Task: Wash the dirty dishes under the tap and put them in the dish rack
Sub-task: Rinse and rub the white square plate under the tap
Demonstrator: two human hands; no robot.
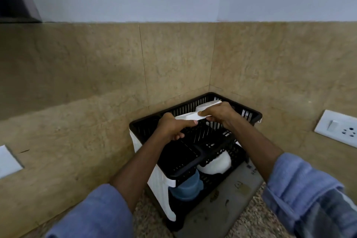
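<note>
Tiled corner (210, 75): plate (188, 116) between hands (172, 128) (220, 115)

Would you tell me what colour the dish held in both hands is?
The dish is white, clearest in the head view.

- A black dish rack (193, 141) with two tiers stands in the tiled wall corner on the speckled desk (257, 216).
- The left grip (172, 129) and right grip (218, 116) both hold a white plate (188, 116) by its edge above the upper tier, the left at the plate's 8 o'clock and the right at its 3 o'clock.
- Another white dish (207, 104) stands at 12 o'clock in the upper tier.
- In the lower tier sit a white bowl (218, 162) and, at its 7 o'clock, a blue container (188, 187).
- A white wall socket (337, 128) is at 3 o'clock of the rack.
</note>
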